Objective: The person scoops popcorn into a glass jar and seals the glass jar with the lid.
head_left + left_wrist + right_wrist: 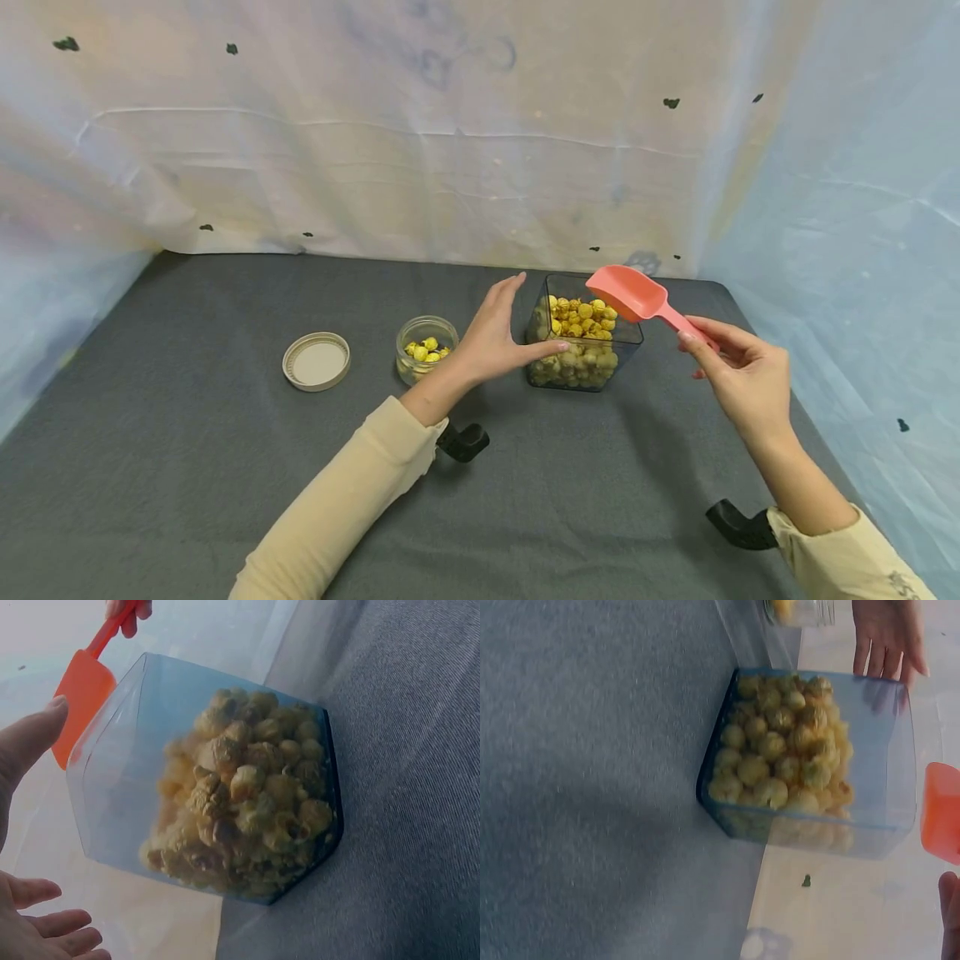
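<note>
In the head view a clear, dark-tinted square container (573, 367) of yellow popcorn (581, 317) stands at the back right of the table. My left hand (491, 337) is at its left side, thumb and fingers spread apart; whether they touch the wall I cannot tell. In the left wrist view the thumb (34, 739) is near the rim. My right hand (742, 371) pinches the handle of a coral-pink scoop (630, 292), tilted over the container's right rim. Its bowl looks bare inside. Behind my left wrist is a glass jar (405, 367) with some popcorn, partly hidden.
A round cream lid (317, 362) lies inner side up left of the jar. Grey cloth (187, 467) covers the table. A pale hanging sheet (375, 183) closes off the back, and a bluish one (862, 292) the right side. Black wrist mounts (465, 442) jut from both sleeves.
</note>
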### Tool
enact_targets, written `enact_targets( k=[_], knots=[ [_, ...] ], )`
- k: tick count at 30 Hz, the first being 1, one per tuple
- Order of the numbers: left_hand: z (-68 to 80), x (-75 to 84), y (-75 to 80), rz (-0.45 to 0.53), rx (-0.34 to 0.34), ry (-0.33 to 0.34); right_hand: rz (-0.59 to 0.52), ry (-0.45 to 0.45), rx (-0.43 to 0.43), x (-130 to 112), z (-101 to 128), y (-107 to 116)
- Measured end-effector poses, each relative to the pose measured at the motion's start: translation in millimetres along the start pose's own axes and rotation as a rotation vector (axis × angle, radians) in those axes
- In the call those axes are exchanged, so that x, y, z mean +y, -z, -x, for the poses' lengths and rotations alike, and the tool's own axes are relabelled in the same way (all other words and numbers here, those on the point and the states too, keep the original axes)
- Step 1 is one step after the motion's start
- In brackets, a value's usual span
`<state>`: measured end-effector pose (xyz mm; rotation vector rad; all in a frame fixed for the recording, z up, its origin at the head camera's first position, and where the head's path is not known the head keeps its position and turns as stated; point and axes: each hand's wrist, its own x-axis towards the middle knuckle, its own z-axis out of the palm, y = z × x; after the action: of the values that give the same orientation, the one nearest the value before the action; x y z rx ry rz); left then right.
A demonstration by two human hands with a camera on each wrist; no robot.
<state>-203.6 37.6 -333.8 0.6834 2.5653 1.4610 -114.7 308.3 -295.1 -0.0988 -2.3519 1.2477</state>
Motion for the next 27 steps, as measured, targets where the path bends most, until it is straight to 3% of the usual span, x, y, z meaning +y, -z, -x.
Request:
enact_targets(
  k=[6,27],
  knots=[
    [-4.4,5.1,-6.5,0.01,-0.059,-0.015,0.033,0.004,0.015,3,-5,6],
    [-23.1,8.9,-13.3,0.005,-0.107,-0.013,0.126,0.053,0.014,8,-11,15]
  ],
)
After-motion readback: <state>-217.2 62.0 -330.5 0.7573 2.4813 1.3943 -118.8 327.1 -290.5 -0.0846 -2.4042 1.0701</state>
